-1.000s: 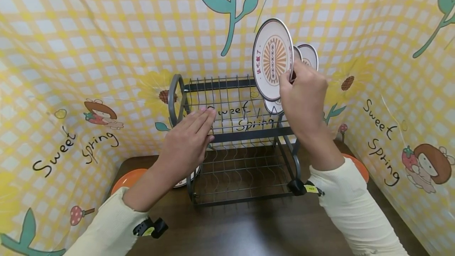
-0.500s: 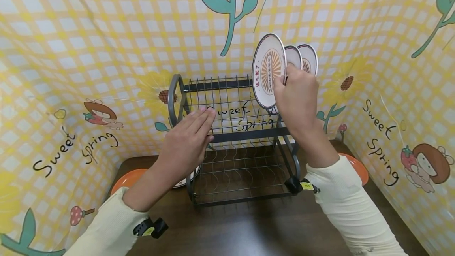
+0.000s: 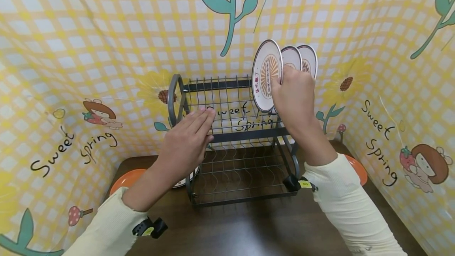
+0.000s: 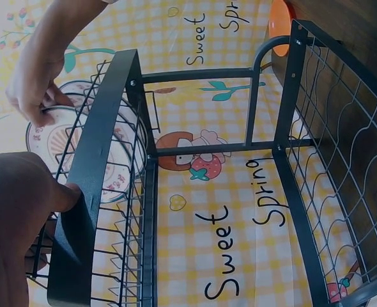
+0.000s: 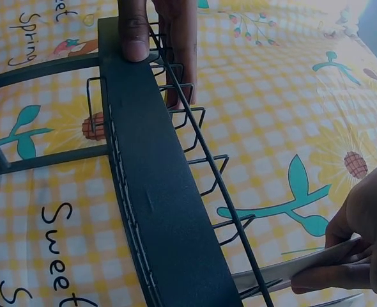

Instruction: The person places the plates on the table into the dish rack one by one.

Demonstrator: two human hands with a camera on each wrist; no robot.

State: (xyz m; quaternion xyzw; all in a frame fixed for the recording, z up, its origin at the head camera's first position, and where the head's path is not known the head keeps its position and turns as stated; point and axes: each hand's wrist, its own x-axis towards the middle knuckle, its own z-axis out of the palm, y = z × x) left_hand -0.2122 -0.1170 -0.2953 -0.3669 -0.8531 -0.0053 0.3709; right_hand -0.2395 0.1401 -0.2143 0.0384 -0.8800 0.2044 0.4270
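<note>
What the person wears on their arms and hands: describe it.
The left sleeve and right sleeve are plain cream. Each carries, near its end, a small black device with a yellow label, its print too small to read. The left hand and right hand wear no gloves.

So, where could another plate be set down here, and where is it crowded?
Free: the table before the rack, between the sleeves; the rack's lower tier; the upper tier between left hand and plates. Crowded: the upper tier's right end, with three plates and the right hand; left of the rack, with an orange dish and white plate.
</note>
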